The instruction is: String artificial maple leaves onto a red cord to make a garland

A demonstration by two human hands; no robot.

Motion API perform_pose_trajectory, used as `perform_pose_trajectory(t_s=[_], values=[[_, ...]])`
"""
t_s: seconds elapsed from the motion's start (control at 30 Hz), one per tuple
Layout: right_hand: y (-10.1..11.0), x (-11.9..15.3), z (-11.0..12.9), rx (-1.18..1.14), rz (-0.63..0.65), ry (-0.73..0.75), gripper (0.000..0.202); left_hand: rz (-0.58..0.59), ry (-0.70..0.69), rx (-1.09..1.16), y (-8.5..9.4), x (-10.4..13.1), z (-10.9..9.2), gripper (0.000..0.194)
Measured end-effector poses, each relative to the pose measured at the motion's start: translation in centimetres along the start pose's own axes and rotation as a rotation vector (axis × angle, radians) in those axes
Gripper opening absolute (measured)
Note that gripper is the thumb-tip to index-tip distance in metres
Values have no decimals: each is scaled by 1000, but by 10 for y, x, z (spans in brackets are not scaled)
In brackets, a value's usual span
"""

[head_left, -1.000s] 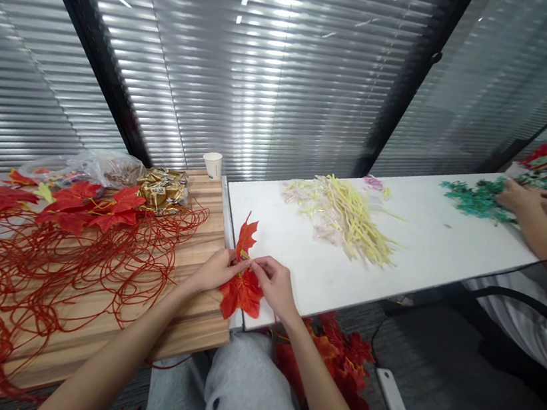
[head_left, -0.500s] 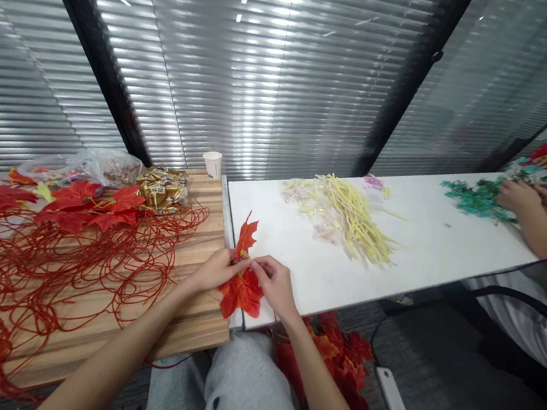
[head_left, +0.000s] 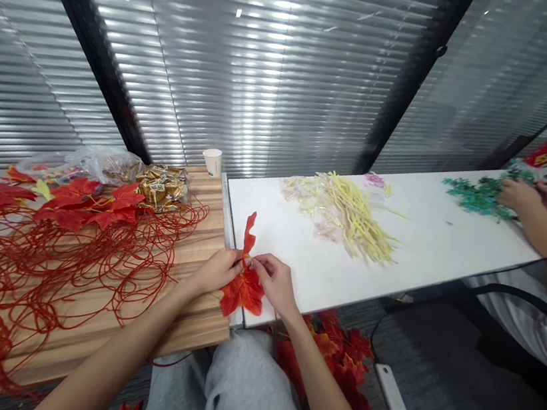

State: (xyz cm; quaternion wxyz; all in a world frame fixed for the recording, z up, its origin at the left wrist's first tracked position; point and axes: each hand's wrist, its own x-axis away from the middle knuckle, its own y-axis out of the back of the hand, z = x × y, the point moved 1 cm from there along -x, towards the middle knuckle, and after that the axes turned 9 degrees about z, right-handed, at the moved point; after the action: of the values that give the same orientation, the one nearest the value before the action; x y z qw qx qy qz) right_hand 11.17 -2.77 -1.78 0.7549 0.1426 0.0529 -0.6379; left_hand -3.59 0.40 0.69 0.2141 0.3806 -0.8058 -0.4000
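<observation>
Over the seam between two tables, my left hand (head_left: 218,270) and my right hand (head_left: 275,283) meet with fingertips pinched around the stems of red artificial maple leaves. One broad maple leaf (head_left: 244,291) hangs below the fingers, facing me. Another narrow-looking leaf (head_left: 249,233) stands up above them, seen nearly edge-on. Exactly how the stems join is hidden by my fingers. To the left, a tangle of thin red cord (head_left: 89,261) spreads over the wooden table (head_left: 188,318), with more red maple leaves (head_left: 75,201) behind it.
Gold-wrapped packets (head_left: 159,188) and a paper cup (head_left: 212,163) stand at the back. Yellow strips (head_left: 359,220) lie on the white table (head_left: 429,246). A co-worker's hands (head_left: 524,197) handle green foliage (head_left: 479,195) at far right. Red leaves (head_left: 351,363) hang below the table edge near a white power bank-like block (head_left: 390,388).
The upper leaf has turned so that it shows more edge-on. Both hands keep their pinch in nearly the same place.
</observation>
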Motion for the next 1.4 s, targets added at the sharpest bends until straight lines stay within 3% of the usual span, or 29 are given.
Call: perform_pose_trajectory(t_s=[1.4], values=[[0,0,0,-39,5,23,20,-15,-23,214,3,2,-2,37]])
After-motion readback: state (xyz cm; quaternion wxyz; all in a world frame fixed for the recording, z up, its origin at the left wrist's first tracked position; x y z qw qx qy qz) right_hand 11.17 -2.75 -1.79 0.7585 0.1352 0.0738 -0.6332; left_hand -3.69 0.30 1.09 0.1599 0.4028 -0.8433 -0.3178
